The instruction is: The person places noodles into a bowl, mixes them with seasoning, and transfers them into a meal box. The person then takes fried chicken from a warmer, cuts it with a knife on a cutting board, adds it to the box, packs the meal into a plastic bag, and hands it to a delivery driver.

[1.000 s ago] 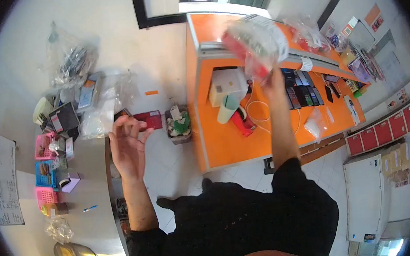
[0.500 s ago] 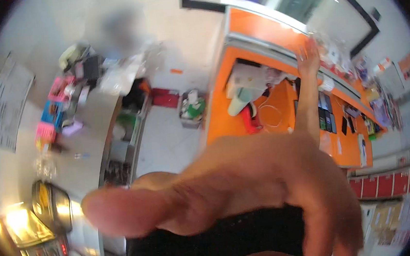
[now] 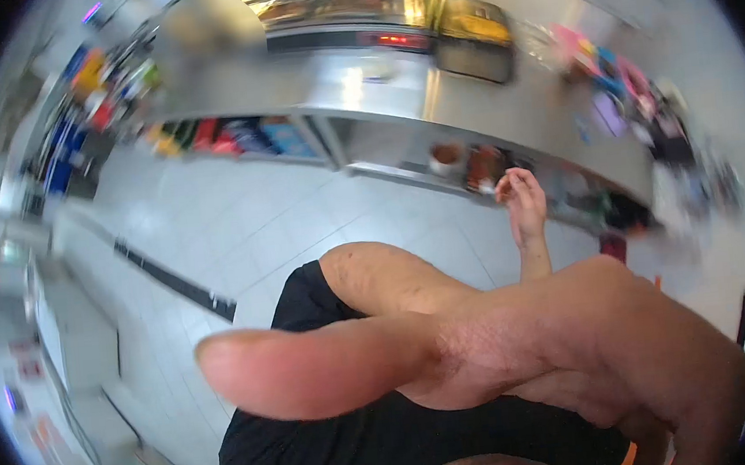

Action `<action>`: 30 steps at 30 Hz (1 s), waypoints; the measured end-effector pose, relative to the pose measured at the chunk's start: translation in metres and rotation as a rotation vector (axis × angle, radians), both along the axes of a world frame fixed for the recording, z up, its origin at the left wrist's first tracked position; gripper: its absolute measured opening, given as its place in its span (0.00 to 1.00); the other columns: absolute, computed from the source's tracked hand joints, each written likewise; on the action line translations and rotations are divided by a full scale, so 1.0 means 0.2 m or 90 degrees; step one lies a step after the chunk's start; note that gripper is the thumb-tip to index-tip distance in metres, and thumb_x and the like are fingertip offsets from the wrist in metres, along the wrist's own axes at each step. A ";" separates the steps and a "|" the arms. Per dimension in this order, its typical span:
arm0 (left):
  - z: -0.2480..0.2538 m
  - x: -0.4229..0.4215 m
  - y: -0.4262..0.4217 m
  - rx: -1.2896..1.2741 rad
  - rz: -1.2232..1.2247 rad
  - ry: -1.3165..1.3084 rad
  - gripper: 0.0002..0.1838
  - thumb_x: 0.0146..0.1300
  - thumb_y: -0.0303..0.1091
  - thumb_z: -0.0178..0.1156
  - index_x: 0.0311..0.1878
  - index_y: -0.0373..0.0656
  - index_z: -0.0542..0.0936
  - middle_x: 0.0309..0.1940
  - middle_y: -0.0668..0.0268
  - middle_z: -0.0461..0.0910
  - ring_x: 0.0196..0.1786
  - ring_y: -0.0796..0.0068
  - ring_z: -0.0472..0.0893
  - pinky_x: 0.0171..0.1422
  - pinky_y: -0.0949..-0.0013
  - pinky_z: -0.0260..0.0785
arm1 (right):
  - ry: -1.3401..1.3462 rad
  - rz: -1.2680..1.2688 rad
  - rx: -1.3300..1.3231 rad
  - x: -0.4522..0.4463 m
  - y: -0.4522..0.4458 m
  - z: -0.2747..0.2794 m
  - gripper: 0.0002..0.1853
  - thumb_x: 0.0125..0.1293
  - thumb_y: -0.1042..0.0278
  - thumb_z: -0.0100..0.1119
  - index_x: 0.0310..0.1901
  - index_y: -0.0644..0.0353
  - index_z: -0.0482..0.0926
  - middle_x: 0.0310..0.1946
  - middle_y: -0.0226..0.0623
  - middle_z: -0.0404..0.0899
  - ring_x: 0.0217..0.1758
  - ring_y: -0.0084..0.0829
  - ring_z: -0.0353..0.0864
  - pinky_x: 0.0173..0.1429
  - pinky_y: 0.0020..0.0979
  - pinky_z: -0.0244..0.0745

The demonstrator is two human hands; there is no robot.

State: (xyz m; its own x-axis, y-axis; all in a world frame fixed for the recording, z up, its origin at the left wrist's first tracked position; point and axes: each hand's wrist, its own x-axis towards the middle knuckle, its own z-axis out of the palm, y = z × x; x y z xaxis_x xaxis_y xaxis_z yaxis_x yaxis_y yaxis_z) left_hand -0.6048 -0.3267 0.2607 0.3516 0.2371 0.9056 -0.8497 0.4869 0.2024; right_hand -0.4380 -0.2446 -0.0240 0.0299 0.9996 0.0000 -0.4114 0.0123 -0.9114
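Very close to the camera, my left hand [image 3: 524, 343] fills the lower middle and right. Its thumb stretches out to the left, apart from the fingers, which bend down at the lower right and are partly cut off. I see nothing held in it. Farther away, my right hand [image 3: 524, 197] is raised with loosely bent fingers, and no object shows in it. Behind it in the picture is the lower shelf of a steel counter [image 3: 539, 116], with a dark container [image 3: 484, 170] and a white tub [image 3: 446, 158] with brown contents.
A lit glass-fronted display cabinet [image 3: 343, 0] and a dark metal box [image 3: 474, 42] stand on the counter. Small colourful items [image 3: 612, 79] lie at its right end. Pale tiled floor [image 3: 247, 212] lies in front. White cabinets [image 3: 76, 334] line the left side.
The view has swung from the orange counter to the steel counter. My right hand, earlier stretched out over the orange counter, now appears lower, before the steel counter. My left hand stays close to the camera.
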 end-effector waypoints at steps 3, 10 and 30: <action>-0.07 -0.50 0.02 0.060 0.116 -0.008 0.44 0.56 0.75 0.44 0.52 0.37 0.70 0.41 0.58 0.76 0.46 0.64 0.78 0.49 0.59 0.71 | 0.024 0.038 -0.034 -0.50 0.32 -0.03 0.08 0.70 0.65 0.54 0.45 0.58 0.76 0.33 0.30 0.77 0.36 0.25 0.77 0.39 0.27 0.69; -0.13 -1.56 0.27 0.057 0.315 -0.047 0.47 0.52 0.77 0.46 0.52 0.35 0.70 0.42 0.58 0.76 0.46 0.66 0.77 0.47 0.62 0.70 | -0.091 0.113 -0.140 -1.37 0.71 -0.18 0.07 0.69 0.63 0.56 0.44 0.55 0.77 0.32 0.27 0.77 0.34 0.23 0.77 0.37 0.25 0.69; -0.06 -4.78 1.33 0.076 0.780 -0.047 0.58 0.42 0.84 0.51 0.53 0.30 0.69 0.45 0.59 0.74 0.45 0.71 0.76 0.43 0.71 0.68 | -0.229 0.961 0.322 -6.29 1.85 0.16 0.10 0.69 0.64 0.53 0.47 0.59 0.78 0.36 0.30 0.81 0.37 0.22 0.79 0.39 0.25 0.71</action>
State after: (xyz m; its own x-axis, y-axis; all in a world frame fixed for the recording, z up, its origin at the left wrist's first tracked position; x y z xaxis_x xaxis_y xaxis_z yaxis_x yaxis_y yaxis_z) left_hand -1.5613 -0.0604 0.2490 -0.0973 0.2883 0.9526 -0.7429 -0.6580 0.1232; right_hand -1.6955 0.1247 0.0076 -0.9940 0.0164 0.1083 -0.1053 0.1295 -0.9860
